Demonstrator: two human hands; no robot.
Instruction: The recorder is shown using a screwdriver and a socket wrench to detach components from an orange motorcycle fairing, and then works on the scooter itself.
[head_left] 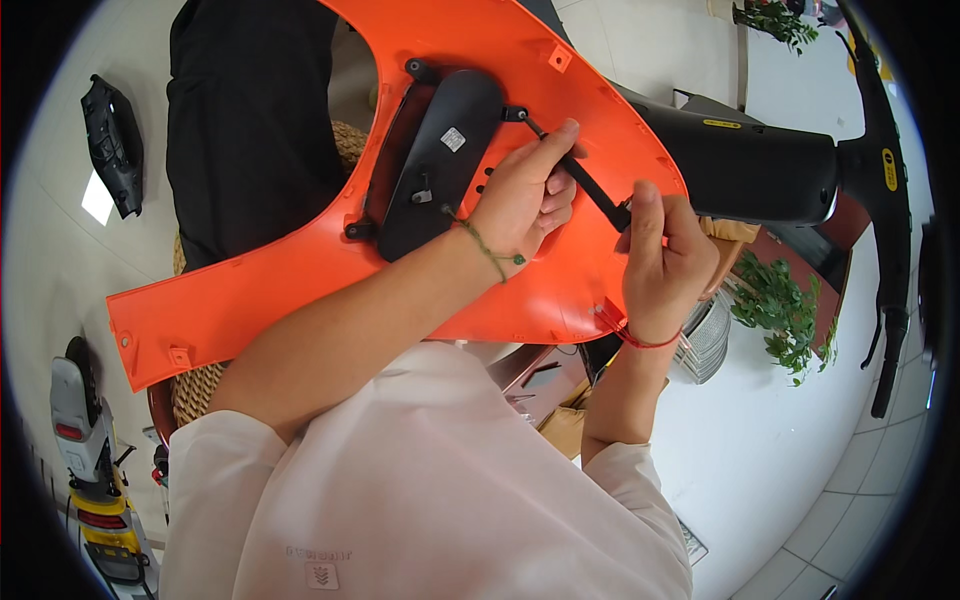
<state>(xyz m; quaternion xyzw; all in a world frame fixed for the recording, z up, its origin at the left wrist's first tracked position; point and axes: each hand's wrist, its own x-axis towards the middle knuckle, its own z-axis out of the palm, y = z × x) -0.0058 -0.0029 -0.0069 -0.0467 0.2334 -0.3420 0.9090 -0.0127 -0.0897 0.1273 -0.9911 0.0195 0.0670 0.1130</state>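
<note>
A large orange plastic panel (pixel 330 250) lies across my lap, its inner side facing up. Set in its opening is a black oval housing (pixel 440 165) with a small white label, a short connector and mounting tabs. My left hand (pixel 530 195) wraps round the shank of a black screwdriver (pixel 597 193), thumb along it. The screwdriver's thin tip meets the tab (pixel 515 114) at the housing's upper right. At the tool's other end my right hand (pixel 665 260) is closed, fingers curled on the handle end. The grip's exact hold is partly hidden by those fingers.
A black scooter body with handlebars (pixel 885 190) stands at the right. Green plants (pixel 775 310) and a metal basket (pixel 707 340) are beside a white surface. On the left floor lie a black moulded part (pixel 112 145) and a grey-and-yellow scooter (pixel 95 480).
</note>
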